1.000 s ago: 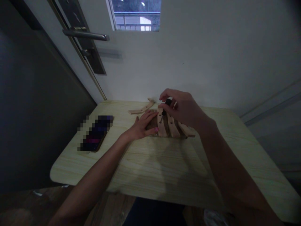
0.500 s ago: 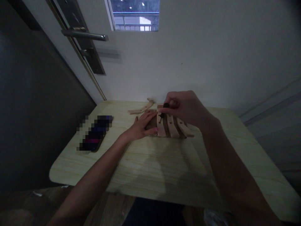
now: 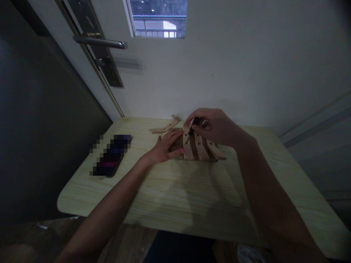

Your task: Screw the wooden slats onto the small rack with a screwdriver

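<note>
A small wooden assembly (image 3: 201, 149) of light slats on a darker base lies at the far middle of the table. My left hand (image 3: 166, 146) rests flat on its left end, fingers spread, pressing it down. My right hand (image 3: 215, 126) hovers over the assembly's top, fingers pinched round a small black-handled screwdriver (image 3: 192, 128). The tool's tip points down onto the leftmost slat.
Two loose curved wooden slats (image 3: 165, 126) lie behind the assembly by the wall. A dark phone (image 3: 112, 155) lies at the left on the pale wood-grain table (image 3: 178, 193). A door with a metal lever handle (image 3: 100, 42) stands at the left.
My right hand has shifted slightly and turned its grip on the screwdriver. The left hand and the assembly stay where they were.
</note>
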A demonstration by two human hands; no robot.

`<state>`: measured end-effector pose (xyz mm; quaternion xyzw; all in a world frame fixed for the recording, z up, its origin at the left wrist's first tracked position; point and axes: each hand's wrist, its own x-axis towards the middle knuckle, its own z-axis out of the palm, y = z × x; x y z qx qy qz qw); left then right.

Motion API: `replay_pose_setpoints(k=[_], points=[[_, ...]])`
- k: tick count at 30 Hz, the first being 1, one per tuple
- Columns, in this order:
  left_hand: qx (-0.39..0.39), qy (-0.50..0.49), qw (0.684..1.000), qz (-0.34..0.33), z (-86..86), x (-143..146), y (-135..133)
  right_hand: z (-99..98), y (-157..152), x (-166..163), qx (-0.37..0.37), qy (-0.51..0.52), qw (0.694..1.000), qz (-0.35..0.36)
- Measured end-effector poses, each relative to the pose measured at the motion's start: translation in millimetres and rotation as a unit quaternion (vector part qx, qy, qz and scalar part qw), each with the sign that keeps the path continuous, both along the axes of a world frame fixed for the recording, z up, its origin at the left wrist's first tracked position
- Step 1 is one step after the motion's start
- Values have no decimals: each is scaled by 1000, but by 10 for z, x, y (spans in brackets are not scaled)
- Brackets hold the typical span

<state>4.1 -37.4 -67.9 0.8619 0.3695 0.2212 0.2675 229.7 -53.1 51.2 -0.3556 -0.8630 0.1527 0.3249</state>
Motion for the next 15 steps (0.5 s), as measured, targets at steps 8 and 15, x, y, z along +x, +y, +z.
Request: replay_pose_setpoints(k=[8, 15], points=[[-3, -1, 1000, -2, 2, -1, 1, 27, -11, 29, -1, 16, 999, -29], [-10, -1, 1000, 4, 30, 18, -19, -46, -5, -66, 41, 2, 994, -99]])
